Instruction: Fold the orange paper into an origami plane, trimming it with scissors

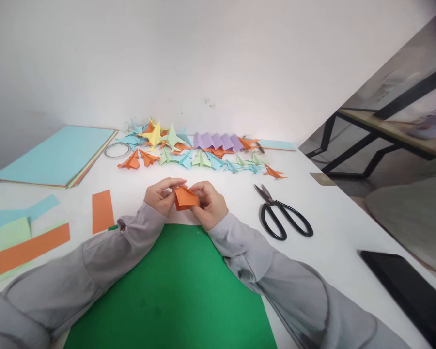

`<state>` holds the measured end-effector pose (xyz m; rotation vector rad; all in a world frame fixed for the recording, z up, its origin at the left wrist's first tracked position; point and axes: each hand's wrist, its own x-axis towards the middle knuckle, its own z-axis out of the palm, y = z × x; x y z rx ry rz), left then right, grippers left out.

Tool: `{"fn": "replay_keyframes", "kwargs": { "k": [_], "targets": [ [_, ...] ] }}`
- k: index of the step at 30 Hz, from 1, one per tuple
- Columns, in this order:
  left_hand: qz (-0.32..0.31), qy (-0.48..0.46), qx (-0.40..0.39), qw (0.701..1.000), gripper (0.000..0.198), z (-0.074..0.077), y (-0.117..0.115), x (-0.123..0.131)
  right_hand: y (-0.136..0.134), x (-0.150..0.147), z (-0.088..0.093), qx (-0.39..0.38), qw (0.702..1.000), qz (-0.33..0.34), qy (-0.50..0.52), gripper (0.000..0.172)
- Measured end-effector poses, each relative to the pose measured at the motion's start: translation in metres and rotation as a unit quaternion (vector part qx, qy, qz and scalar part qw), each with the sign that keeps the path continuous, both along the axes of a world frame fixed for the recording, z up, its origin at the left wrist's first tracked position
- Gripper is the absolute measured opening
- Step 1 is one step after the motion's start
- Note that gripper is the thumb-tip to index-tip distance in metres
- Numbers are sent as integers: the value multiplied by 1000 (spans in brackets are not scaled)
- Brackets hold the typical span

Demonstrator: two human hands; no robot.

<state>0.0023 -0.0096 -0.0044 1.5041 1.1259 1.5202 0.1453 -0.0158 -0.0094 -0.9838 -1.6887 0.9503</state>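
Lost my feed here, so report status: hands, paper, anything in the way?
Left hand and right hand both pinch the orange paper, partly folded, above the green sheet. Scissors lie to the right, apart. Nothing blocks the hands.

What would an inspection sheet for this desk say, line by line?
Surface: white table, with a green sheet at the near edge.
Job's things: folded orange paper, held over the green sheet's far edge.
Clutter: scissors at right; folded paper figures by the wall; paper stack, tape ring and orange strips at left; black flat object near right.
Grippers: left hand and right hand both pinch the folded orange paper.
Cables: nothing seen.
Surroundings: white wall behind; black metal frame at right.
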Motion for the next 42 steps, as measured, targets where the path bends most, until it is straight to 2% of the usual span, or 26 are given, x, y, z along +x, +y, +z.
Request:
{"fn": "replay_keyframes", "kwargs": {
  "k": [6, 13, 21, 30, 38, 42],
  "targets": [
    [3, 28, 21, 999, 21, -4, 1, -2, 1, -1, -3, -9, 1000, -15, 17, 25],
    [2, 46, 86, 995, 19, -6, 1, -1, 3, -1, -3, -35, 994, -28, 98, 26],
    [-9, 85, 162, 983, 31, -7, -3, 0, -1, -3, 4, -58, 984, -31, 163, 19],
    [-21, 106, 152, 982, 26, 4, -7, 1, 0, -1, 3, -33, 992, -63, 108, 17],
    [-8, 95, 155, 983, 18, -3, -4, 0, 0, -1, 3, -34, 991, -58, 112, 20],
    [-18, 89, 121, 988, 15, -3, -4, 1, 2, 0, -1, -18, 995, -35, 89, 18]
  ]
}}
